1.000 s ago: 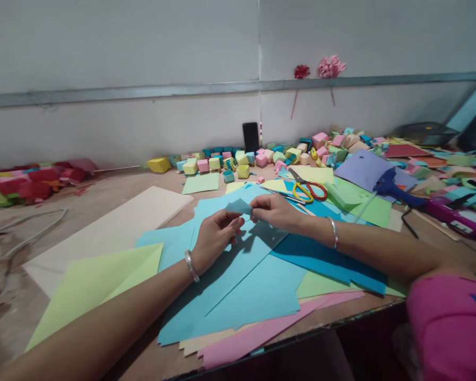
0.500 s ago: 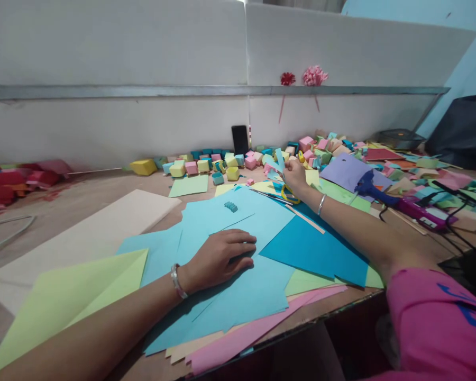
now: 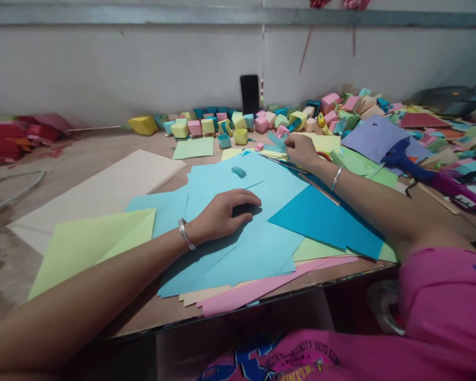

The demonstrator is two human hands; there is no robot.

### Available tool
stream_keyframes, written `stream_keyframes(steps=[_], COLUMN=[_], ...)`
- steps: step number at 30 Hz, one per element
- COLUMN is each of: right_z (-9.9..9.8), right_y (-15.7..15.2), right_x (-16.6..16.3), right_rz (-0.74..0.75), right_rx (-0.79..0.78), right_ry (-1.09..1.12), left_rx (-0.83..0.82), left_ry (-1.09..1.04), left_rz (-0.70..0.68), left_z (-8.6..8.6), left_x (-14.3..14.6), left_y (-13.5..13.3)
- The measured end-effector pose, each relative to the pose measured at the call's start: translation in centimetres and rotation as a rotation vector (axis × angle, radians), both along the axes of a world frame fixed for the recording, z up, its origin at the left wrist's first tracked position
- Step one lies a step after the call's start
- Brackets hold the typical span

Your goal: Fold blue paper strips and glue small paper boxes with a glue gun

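Paper (image 3: 265,243) of a pale, even blue lies in overlapping flat sheets at the middle of the table (image 3: 83,169), its edges straight in places and jagged in others. On it, beyond the left hand (image 3: 224,216), sits a small teal folded piece (image 3: 238,172) with a ridged, pleated look. The left hand rests palm down on the sheets, fingers loosely extended and thumb held apart. Past the sheets' far edge, the right hand (image 3: 301,151) has its fingers bent together at a light blue strip (image 3: 276,142); whether they pinch it or only touch it, I cannot tell. Near that strip, a teal paper box (image 3: 224,142) stands with its open top up, its inside too small to read, just beside a yellow box (image 3: 240,137). Behind them, many small paper boxes (image 3: 208,125) crowd along the wall below an upright phone (image 3: 249,94).
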State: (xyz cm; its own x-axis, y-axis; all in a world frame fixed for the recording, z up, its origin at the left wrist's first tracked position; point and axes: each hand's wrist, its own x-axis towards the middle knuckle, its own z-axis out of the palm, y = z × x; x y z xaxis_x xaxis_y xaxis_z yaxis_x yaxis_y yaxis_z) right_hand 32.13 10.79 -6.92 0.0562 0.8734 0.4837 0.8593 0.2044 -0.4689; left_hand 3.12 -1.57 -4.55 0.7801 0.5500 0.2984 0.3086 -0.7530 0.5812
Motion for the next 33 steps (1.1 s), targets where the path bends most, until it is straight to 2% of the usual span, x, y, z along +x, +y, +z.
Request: stream_keyframes(steps=[3, 6, 8, 10, 12, 15, 19, 21, 23, 26, 28, 33], right_z=[-0.1, -0.1, -0.1, -0.1, -0.2, -0.2, 0.2, 0.6, 0.8, 1.0, 1.0, 1.8], right_y=[-0.2, -0.4, -0.4, -0.4, -0.4, -0.5, -1.1, -1.6, -2.4, -3.7, -4.4, -5.5], right_x=[-0.2, -0.4, -0.4, -0.3, -0.3, -0.2, -0.6, -1.2, -2.2, -3.8, -4.8, -5.5], right_rz=[-0.001, -0.021, -0.052, -0.097, -0.131, -0.134, -0.117, -0.020, 0.194, 0.591, 0.768, 0.836], right_rx=[-0.016, -0.018, -0.011, -0.010, -0.021, -0.049, 0.046, 0.150, 0.207, 0.168, 0.135, 0.227], right_ry=[-0.076, -0.092, -0.069, -0.048, -0.047, -0.072, -0.169, -0.234, -0.265, -0.263, -0.264, -0.151], left_rx=[-0.049, -0.032, 0.002, 0.057, 0.124, 0.225, 0.334, 0.357, 0.382, 0.425, 0.447, 0.490], left_ry=[-0.170, -0.441, -0.531, -0.442, -0.173, 0.258, 0.501, 0.530, 0.533, 0.522, 0.510, 0.432], left_rz=[0.132, 0.384, 0.559, 0.696, 0.763, 0.723, 0.601, 0.574, 0.554, 0.524, 0.505, 0.459], left_z=[-0.4, -0.5, -0.4, -0.5, -0.8, -1.1, -0.8, -0.5, -0.2, -0.1, -0.1, -0.2], left_x=[-0.1, -0.3, -0.6, -0.8, -0.9, -0.7, -0.2, -0.1, -0.1, -0.2, -0.2, -0.4], left_y=[0.2, 0.5, 1.0, 1.7, 2.0, 1.6, 0.2, -0.2, -0.3, -0.2, 0.0, 0.2])
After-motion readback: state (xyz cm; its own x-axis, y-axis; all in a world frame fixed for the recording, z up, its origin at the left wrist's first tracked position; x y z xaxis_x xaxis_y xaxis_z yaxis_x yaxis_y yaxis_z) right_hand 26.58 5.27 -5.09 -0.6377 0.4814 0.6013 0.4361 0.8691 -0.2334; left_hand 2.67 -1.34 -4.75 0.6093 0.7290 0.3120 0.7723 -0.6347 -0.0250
